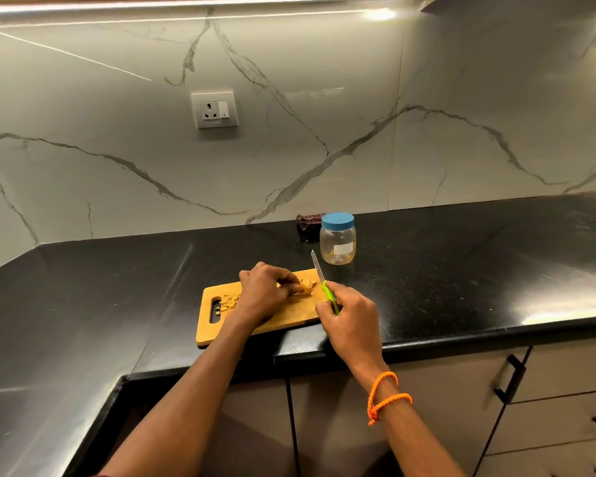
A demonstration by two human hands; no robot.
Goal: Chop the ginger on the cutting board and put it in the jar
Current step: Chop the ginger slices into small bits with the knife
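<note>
Wooden rectangular cutting board [289, 315] is lying on the black stone desk [461, 270], carrying one knobbly tan ginger root [307, 285] with its long axis running left-right. Left hand [264, 290] is pinching it in curled fingers [289, 279]; right hand [350, 313], just beside, is gripping one green-handled knife [322, 282], blade raised. One heap of chopped ginger bits [229, 301] is sitting leftward. One clear blue-lidded plastic jar [338, 239] is standing behind, lid on.

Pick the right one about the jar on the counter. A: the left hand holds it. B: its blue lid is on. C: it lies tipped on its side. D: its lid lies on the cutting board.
B: the jar stands upright behind the cutting board with its blue lid on top, and neither hand touches it.
</note>
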